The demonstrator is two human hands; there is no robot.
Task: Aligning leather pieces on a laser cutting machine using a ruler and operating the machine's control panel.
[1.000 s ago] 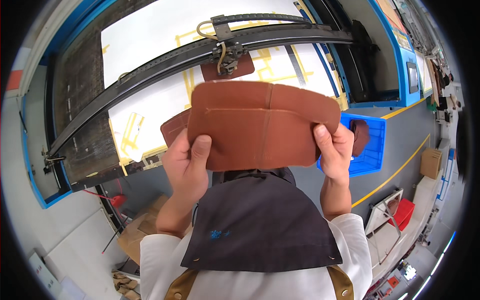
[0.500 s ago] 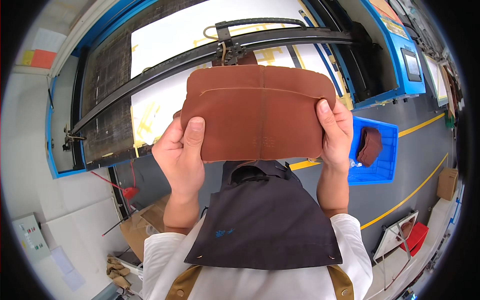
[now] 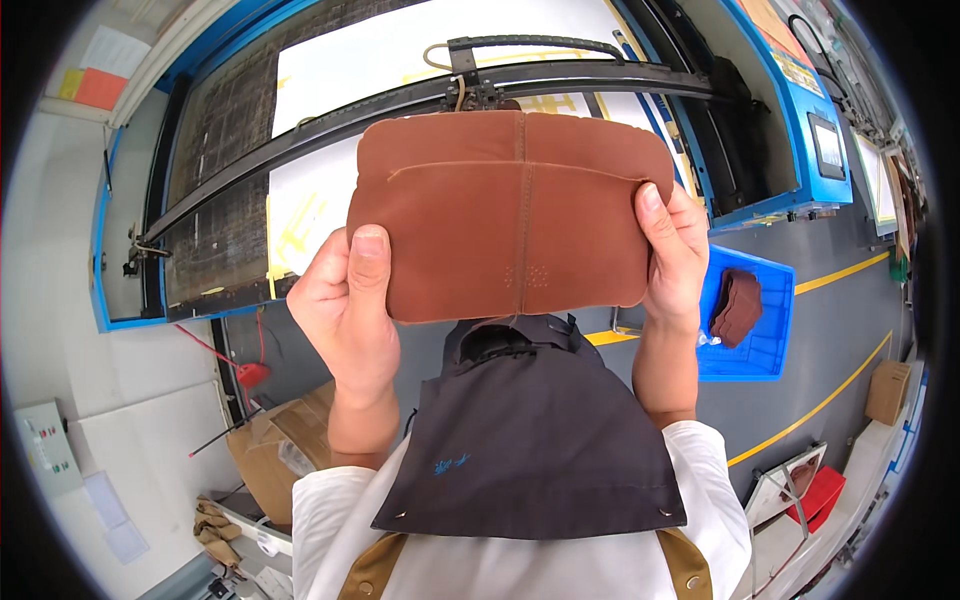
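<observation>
Between my two hands I hold up a brown leather piece (image 3: 450,240), stitched down its middle, with a curved edge running across its upper part and small punched holes low near the seam. My left hand (image 3: 350,300) grips its left edge, thumb on the front. My right hand (image 3: 672,250) grips its right edge the same way, thumb near the end of the curved edge. On both hands the fingers behind the leather are partly hidden. Beyond it lies the bed of a blue-framed machine (image 3: 215,215), its black gantry (image 3: 330,125) crossing above white sheets marked with yellow tape.
At right on the floor stands a blue crate (image 3: 770,365) holding several brown leather pieces (image 3: 738,308). A control screen (image 3: 826,145) is on the machine's right end. A cardboard box (image 3: 275,440) stands at lower left, with a red object on a cord (image 3: 252,375) near it.
The leather piece has come slightly closer and shifted a little left and up. My left hand has moved slightly left with it. Both hands keep their grip.
</observation>
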